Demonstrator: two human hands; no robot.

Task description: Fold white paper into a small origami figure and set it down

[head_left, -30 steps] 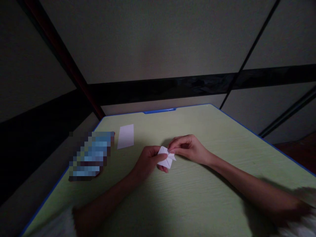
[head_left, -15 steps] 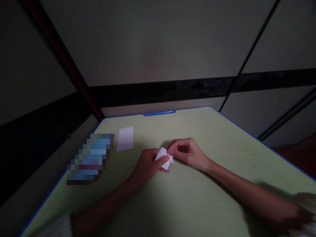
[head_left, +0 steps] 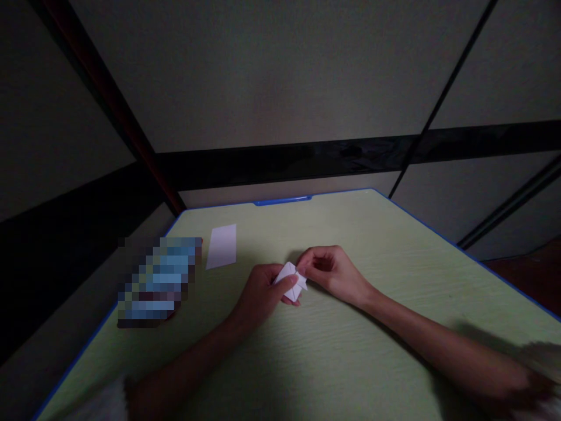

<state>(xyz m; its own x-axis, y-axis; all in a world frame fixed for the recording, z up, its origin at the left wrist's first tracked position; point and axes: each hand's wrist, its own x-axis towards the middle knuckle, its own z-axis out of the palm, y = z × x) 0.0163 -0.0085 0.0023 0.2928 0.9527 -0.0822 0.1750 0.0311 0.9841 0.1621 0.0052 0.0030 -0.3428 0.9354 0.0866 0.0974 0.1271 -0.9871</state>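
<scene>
Between my hands, over the middle of the table, is a small piece of folded white paper point(head_left: 288, 275) with crease lines and a pointed flap sticking out to the right. My left hand point(head_left: 263, 292) grips it, thumb pressed on top and fingers underneath. The fingertips of my right hand point(head_left: 331, 269) pinch its upper right edge by the flap. Just what lies between those fingertips is partly hidden.
A flat white sheet of paper point(head_left: 221, 247) lies on the light green table point(head_left: 350, 351), left of my hands. Farther left is a blurred-out, pixelated object point(head_left: 162, 283). A blue handle point(head_left: 283, 200) sits at the table's far edge, before a panelled wall point(head_left: 280, 76).
The right fingertips have shifted very slightly at the flap of the folded paper. Otherwise both hands and the things on the table stay where they were.
</scene>
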